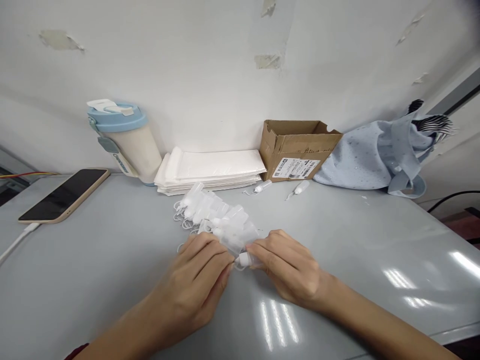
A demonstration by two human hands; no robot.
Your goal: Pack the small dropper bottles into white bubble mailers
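Observation:
My right hand (288, 265) is closed around the body of a small clear squeeze bottle (245, 259) with a white nozzle top, held sideways just over the table. The fingers of my left hand (202, 280) pinch together at the nozzle's tip, and whatever lies between them is mostly hidden. A thin white strap loops below the nozzle. Just beyond both hands lies a pile of similar translucent bottles (213, 210), with white tops and looped straps. Two more, a single bottle (262, 186) and another bottle (301, 187), lie apart, farther back.
Along the wall stand a cream tumbler (129, 145) with a blue lid, a stack of white padded envelopes (213, 167), an open cardboard box (296, 155) and a light blue cloth bag (363, 155). A phone (65, 195) with a charging cable lies on the grey table (93, 280) at left.

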